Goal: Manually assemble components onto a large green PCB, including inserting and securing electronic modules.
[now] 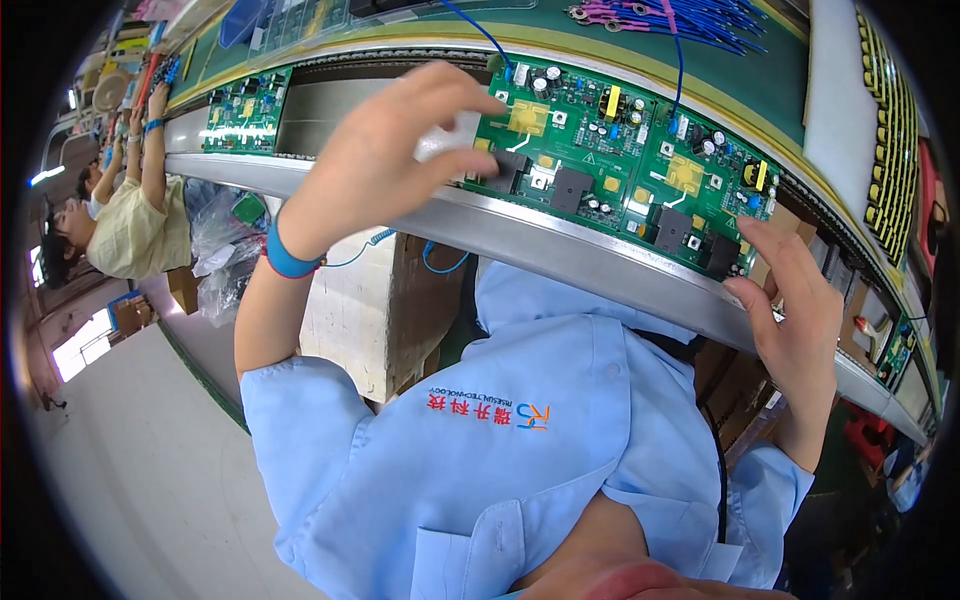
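Observation:
A long green circuit board (617,150) with two matching halves lies on the conveyor rails in front of me. It carries black relays, yellow-wrapped transformers and round capacitors, and a blue wire (681,85) rises from each half. Over its left end is my left hand (385,145), slightly blurred, thumb and forefinger spread apart at the board's edge. At the right end my right hand (792,290) has its forefinger by the board's corner and its thumb by the front rail. Its fingers are parted too; whether either hand presses on the board I cannot tell.
Another green board (245,112) sits farther left on the conveyor, and one more (898,350) at far right. Beyond the rail lie blue wires with pink-sleeved ring terminals (670,20). A white foam tray (850,110) holds rows of yellow-black parts. Co-workers (140,225) are at left.

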Action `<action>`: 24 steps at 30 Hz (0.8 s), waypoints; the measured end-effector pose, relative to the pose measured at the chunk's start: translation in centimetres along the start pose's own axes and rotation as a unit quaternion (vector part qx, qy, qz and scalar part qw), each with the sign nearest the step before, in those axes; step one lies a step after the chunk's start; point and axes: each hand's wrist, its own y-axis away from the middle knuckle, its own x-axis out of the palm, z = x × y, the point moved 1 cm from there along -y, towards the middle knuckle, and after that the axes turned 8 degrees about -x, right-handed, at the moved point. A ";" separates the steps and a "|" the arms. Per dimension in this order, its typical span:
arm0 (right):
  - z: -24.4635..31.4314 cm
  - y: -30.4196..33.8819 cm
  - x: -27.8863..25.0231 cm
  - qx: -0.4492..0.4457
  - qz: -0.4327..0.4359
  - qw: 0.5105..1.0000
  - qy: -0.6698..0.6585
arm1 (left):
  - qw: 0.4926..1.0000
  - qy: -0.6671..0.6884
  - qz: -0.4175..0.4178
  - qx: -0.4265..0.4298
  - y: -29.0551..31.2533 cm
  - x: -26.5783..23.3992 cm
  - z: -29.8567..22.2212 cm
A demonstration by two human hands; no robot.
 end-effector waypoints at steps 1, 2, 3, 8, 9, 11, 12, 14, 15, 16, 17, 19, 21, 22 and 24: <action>0.1 0.0 -0.1 0.000 -0.009 1.000 -0.016 | 0.998 -0.043 -0.026 -0.024 -0.2 -0.6 0.3; 0.2 0.0 -0.4 -0.001 -0.013 1.000 -0.015 | 0.998 -0.046 -0.028 -0.022 -0.3 -0.8 1.0; 0.4 -0.3 -0.8 -0.014 -0.001 1.000 -0.016 | 0.994 -0.093 -0.034 -0.037 -0.4 -0.7 2.4; 0.9 -1.2 0.1 -0.046 0.012 0.999 0.007 | 0.998 -0.011 0.025 -0.060 -0.9 1.9 4.3; 1.1 -1.5 0.2 -0.074 0.029 0.997 0.001 | 0.998 -0.020 0.033 -0.051 -1.2 2.0 4.2; 2.0 -2.6 1.0 -0.129 0.030 0.991 -0.004 | 0.998 -0.002 0.054 -0.042 -1.5 1.5 4.3; 2.5 -3.3 1.6 -0.110 0.028 0.993 0.010 | 0.997 0.017 0.064 -0.042 -1.9 1.4 4.4; 3.8 -4.7 2.9 -0.165 0.050 0.985 0.021 | 0.996 0.037 0.084 -0.010 -2.8 1.4 4.4; 4.7 -5.8 3.7 -0.178 0.058 0.982 0.016 | 0.994 0.036 0.102 -0.001 -3.0 1.3 4.6; 5.5 -6.9 4.5 -0.191 0.067 0.979 0.012 | 0.992 0.034 0.120 0.009 -3.4 1.2 4.6; 6.2 -8.0 5.4 -0.178 0.066 0.982 0.021 | 0.990 0.041 0.132 0.022 -3.7 1.0 4.3; 6.1 -9.3 7.6 -0.229 0.113 0.964 0.070 | 0.987 0.030 0.131 0.085 -5.0 2.8 4.5; 5.3 -9.7 8.5 -0.214 0.135 0.963 0.092 | 0.979 0.005 0.131 0.156 -6.1 5.0 3.5; 4.9 -9.6 8.6 -0.197 0.154 0.962 0.107 | 0.979 0.009 0.126 0.161 -7.0 6.1 2.6; 3.9 -8.6 7.9 -0.187 0.139 0.965 0.121 | 0.963 -0.023 0.118 0.243 -8.3 7.1 -0.1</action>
